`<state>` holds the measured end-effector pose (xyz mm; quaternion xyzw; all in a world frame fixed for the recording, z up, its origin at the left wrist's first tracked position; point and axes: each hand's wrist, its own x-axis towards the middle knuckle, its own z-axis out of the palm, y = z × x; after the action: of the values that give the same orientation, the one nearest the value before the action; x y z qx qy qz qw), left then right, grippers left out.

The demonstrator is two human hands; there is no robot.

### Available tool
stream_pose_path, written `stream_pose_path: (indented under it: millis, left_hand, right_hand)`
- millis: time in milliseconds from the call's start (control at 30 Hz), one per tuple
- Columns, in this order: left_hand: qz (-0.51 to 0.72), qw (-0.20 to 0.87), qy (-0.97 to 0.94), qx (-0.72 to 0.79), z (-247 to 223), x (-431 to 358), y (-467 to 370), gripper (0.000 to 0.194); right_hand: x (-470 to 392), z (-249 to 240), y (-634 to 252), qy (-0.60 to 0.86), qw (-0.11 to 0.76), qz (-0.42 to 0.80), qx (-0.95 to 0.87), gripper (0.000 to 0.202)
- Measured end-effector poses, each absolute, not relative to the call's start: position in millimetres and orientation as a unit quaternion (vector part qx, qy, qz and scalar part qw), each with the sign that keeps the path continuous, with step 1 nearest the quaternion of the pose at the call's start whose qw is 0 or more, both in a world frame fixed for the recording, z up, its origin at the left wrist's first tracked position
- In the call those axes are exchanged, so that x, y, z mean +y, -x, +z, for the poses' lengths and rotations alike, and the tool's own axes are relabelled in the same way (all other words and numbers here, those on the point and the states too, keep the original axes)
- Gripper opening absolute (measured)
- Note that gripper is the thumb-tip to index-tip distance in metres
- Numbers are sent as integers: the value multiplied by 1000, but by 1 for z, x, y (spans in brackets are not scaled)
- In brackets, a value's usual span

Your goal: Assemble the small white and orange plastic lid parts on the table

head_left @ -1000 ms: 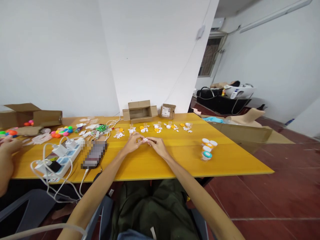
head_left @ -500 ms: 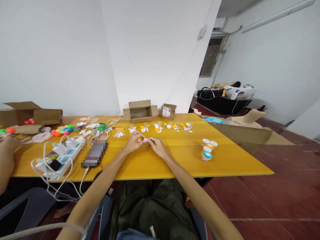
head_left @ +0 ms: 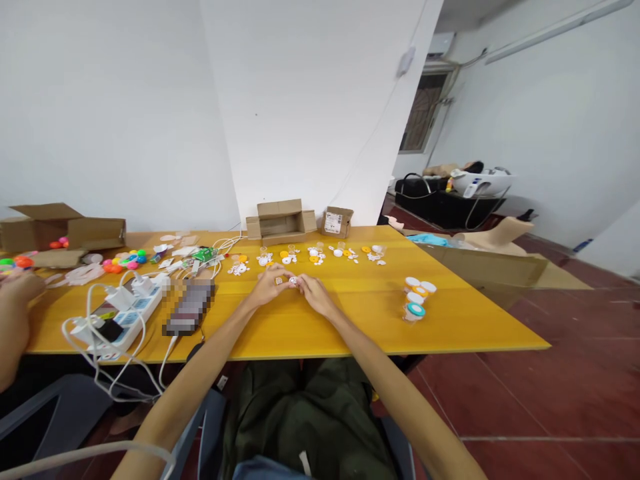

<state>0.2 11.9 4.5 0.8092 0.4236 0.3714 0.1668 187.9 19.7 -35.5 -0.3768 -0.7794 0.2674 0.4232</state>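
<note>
Yellow table (head_left: 370, 313), fine handwork

Head view: nearer me than the open carton (head_left: 283, 227), my left hand (head_left: 267, 288) and right hand (head_left: 315, 293), fingertips nearly closed, pinch a small white piece (head_left: 293, 282). I judge this step fingertip handling; next calls for steadiness.

Wht piece (head_left: 293, 282), prob. dark-spotted, yel. tabletop (head_left: 360, 320), teal/wht lid (head_left: 416, 310)

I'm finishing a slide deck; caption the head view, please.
Both hands hold a small white piece over a yellow table, small containers to the right.
</note>
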Motion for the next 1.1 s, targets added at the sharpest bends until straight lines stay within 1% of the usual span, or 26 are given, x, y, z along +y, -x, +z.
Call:
stream_pose_path:
  millis: [200,333,733,1100]
  left_hand:
    - [371,200,-809,409,7,13,0,25]
    - [370,201,-808,413,4,15,1,26]
    - [377,213,-810,395,6,15,2,21]
    - [372,178,-827,381,5,15,3,19]
  right_hand:
    - [18,-32,-187,359,436,305,-767,46]
    - [19,-34,-187,361,439,320,-758,49]
    - [19,-33,-187,362,430,370,-740,50]
    - [15,-27,-186,350,424,387,-740,53]
